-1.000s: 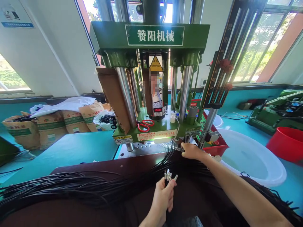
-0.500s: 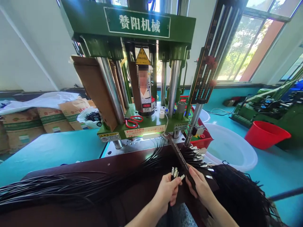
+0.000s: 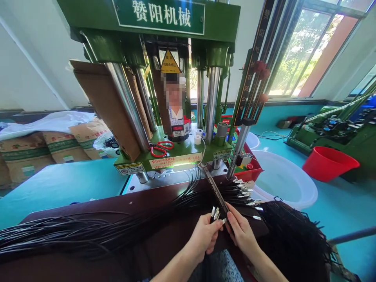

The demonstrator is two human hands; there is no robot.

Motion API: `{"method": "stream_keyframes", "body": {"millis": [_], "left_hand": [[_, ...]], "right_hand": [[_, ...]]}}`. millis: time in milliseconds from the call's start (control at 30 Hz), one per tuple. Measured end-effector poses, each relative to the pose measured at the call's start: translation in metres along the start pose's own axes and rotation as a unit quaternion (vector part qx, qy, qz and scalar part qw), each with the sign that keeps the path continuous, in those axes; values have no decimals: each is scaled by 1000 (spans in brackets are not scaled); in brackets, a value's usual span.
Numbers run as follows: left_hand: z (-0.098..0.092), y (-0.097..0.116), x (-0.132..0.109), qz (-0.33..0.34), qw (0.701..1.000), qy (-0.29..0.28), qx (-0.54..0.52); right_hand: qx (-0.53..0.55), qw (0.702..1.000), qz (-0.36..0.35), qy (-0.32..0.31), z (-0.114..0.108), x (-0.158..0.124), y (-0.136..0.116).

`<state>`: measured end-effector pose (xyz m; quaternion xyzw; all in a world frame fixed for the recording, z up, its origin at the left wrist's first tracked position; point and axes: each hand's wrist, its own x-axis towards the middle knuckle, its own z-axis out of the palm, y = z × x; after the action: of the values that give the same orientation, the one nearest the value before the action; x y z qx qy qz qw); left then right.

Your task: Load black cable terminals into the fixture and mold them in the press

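Metal-tipped connectors (image 3: 215, 213) are sitting bunched in the left hand (image 3: 207, 233), over the bench (image 3: 147, 201); that grip is clamping on them, thumb and finger pinching one apart from the rest. Right hand (image 3: 239, 227) is holding the near end of a slotted bar (image 3: 216, 190), fingers and thumb closed on it; bar is slanting away toward the press (image 3: 183, 147). Can't tell if the pinched connector is touching the bar or lying just beside it. Risks: bunch could be slipping and scattering if the left thumb is easing off; connector could be skewing on the bar's edge if the hands are tilting differently; bar could be snagging the black cables (image 3: 188, 199) if it's swinging left.
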<state>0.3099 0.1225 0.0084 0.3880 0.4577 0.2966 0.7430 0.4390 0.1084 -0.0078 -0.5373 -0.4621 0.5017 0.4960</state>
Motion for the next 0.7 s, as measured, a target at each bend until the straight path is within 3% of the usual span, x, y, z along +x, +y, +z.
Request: {"method": "stream_keyframes", "body": {"millis": [167,300,400,533,600,700], "left_hand": [[-1,-1,-1,4,1000,-14,-10],[3,-3,2,15,1000,-6,1],[2,-3,5,45,998,21,25],[-9,2,6,152,981,114,43],[-15,5,6,137,980,142,3],[-14,4,4,83,989,113,-36]], "right_hand": [[9,999,35,-6,2,-2,-2],[-18,1000,-10,9,3,-2,2],[-9,1000,-20,20,3,0,5],[42,998,40,2,2,0,1],[47,997,53,2,2,0,-3],[46,998,49,-1,3,1,-7]]}}
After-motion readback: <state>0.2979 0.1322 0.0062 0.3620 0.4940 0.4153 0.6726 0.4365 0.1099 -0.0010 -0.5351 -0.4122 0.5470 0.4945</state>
